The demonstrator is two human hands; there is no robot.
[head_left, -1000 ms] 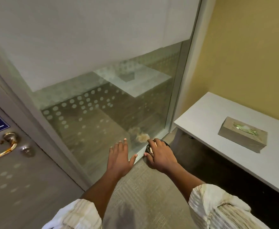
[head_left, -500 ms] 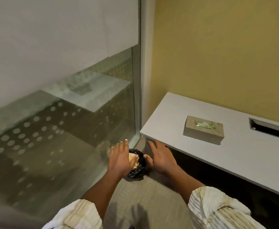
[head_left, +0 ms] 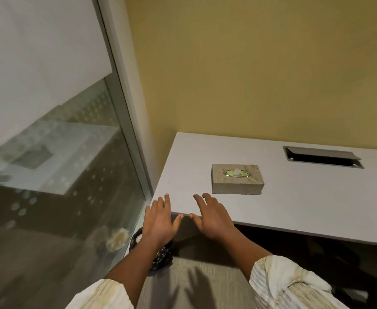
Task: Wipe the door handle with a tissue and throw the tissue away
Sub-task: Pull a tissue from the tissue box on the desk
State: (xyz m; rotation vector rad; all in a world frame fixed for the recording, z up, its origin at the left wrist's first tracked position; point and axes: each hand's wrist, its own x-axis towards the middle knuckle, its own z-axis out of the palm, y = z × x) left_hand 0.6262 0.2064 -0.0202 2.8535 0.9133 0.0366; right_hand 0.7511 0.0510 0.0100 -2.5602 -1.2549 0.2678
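Note:
My left hand (head_left: 159, 221) and my right hand (head_left: 213, 216) are both open and empty, held side by side in front of the near corner of the grey table (head_left: 294, 204). A beige tissue box (head_left: 236, 181) with a white tissue poking from its oval slot rests on the table, just beyond my right hand. A small bin with a dark liner (head_left: 160, 257) stands on the floor under my left forearm, mostly hidden by it. The door handle is out of view.
A glass partition (head_left: 55, 197) with dotted frosting runs along the left and reflects the bin's contents. A yellow wall (head_left: 261, 74) stands behind the table. A cable slot (head_left: 321, 159) is cut into the tabletop at the right. Grey carpet (head_left: 194, 284) lies underfoot.
The view has swung right, away from the door and its handle, toward the table. Both hands have risen from around the bin to the table's corner.

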